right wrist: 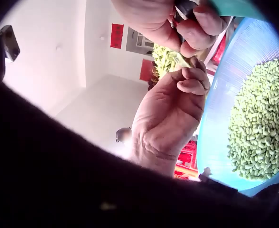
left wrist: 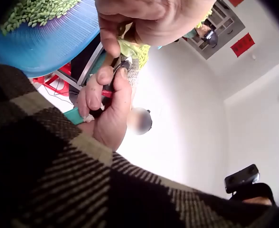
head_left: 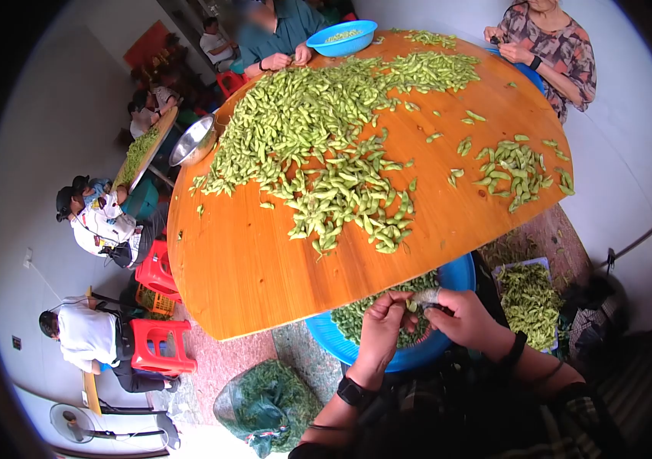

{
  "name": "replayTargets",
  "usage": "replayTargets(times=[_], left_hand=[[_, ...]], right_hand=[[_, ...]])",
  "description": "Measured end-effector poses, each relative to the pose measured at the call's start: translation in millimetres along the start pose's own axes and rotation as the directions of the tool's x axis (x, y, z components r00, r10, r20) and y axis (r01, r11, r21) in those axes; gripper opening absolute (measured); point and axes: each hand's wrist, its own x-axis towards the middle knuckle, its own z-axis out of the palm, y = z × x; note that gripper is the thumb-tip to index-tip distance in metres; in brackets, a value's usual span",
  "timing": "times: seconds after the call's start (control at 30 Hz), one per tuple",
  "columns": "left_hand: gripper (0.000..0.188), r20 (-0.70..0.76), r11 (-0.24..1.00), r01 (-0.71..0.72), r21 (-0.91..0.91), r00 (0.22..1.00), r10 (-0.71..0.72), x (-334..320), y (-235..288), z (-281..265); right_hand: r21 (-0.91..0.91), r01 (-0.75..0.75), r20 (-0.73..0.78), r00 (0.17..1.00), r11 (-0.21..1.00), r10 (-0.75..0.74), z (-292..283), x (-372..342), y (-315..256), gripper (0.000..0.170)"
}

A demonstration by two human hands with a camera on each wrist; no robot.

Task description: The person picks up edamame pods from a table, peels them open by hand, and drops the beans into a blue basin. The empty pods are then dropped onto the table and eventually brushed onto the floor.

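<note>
Over a blue basin [head_left: 324, 340] of shelled green beans [right wrist: 260, 118], my two hands meet at a green bean pod [left wrist: 128, 49]. My left hand [head_left: 382, 325] pinches the pod between thumb and fingertips. A small dark tool [right wrist: 184, 8] with a bit of red is gripped in my right hand [head_left: 467, 315], its tip right at the pod in the left wrist view. I cannot tell the tool's exact kind, since fingers cover most of it. A pale wrap [head_left: 427, 296] shows around a right-hand finger.
Pods lie in a large heap [head_left: 303, 115] on the orange wooden table [head_left: 242, 283], whose edge overhangs the basin. A tray of pods [head_left: 528, 302] is at right, a green mesh sack [head_left: 268, 402] at lower left. Two people sit across, near a blue bowl [head_left: 341, 40].
</note>
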Motion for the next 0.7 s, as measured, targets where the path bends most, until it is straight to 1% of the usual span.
replayTargets(times=[0.03, 0.07, 0.1, 0.17, 0.23, 0.27, 0.3, 0.37, 0.4, 0.47, 0.5, 0.57, 0.7], left_hand=[[0.020, -0.004, 1.000, 0.012, -0.004, 1.000, -0.012, 0, 3, 1], [0.020, 0.020, 0.999, 0.033, -0.039, 0.999, -0.032, -1, 6, 4], [0.020, 0.044, 0.996, 0.057, -0.073, 0.998, -0.054, -2, 8, 5], [0.021, 0.068, 0.993, 0.083, -0.079, 0.995, -0.077, -7, 10, 3], [0.021, 0.064, 0.996, -0.011, 0.086, 0.998, 0.006, -9, 12, 3], [0.018, 0.041, 0.994, -0.049, 0.094, 0.998, 0.046, -10, 10, 4], [0.018, 0.040, 0.994, -0.047, 0.097, 0.998, 0.043, -10, 10, 3], [0.014, -0.024, 0.990, -0.039, 0.137, 0.999, 0.043, -12, 11, 2], [0.014, -0.025, 0.990, -0.040, 0.139, 0.999, 0.043, -11, 13, 1], [0.011, -0.062, 0.987, -0.001, 0.162, 0.998, 0.011, -10, 16, 0], [0.011, -0.061, 0.987, -0.001, 0.163, 0.998, 0.012, -9, 18, 1], [0.013, -0.127, 0.993, 0.091, 0.079, 0.989, -0.080, -7, 21, 5], [0.015, -0.139, 0.994, 0.112, 0.019, 0.984, -0.108, -3, 20, 10]], right_hand=[[0.037, -0.044, -0.006, 0.999, 0.998, 0.044, -2, 3, -3, 0.025], [0.013, -0.035, -0.013, 0.999, 0.999, 0.035, -5, 4, -11, 0.024], [0.036, -0.040, -0.034, 0.999, 0.999, 0.041, -5, 4, -11, 0.022], [-0.055, 0.032, -0.081, 0.996, 0.998, -0.036, -5, 5, -6, 0.017], [-0.066, 0.027, -0.093, 0.995, 0.997, -0.033, -6, 6, 2, 0.014], [-0.079, 0.034, -0.103, 0.994, 0.996, -0.042, -5, 5, 5, 0.012], [-0.075, 0.033, -0.103, 0.994, 0.997, -0.041, -3, 5, 5, 0.012], [-0.029, 0.053, -0.126, 0.990, 0.998, -0.057, 0, 7, 3, 0.010], [-0.027, 0.055, -0.126, 0.990, 0.998, -0.058, 1, 7, 3, 0.010], [-0.083, 0.099, -0.087, 0.990, 0.992, -0.107, 1, 8, 3, 0.010], [-0.082, 0.100, -0.088, 0.990, 0.992, -0.107, 1, 9, 4, 0.010], [-0.055, 0.084, -0.065, 0.994, 0.995, -0.088, 2, 9, 7, 0.010], [0.017, 0.052, -0.084, 0.995, 0.998, -0.051, 3, 9, 1, 0.011]])
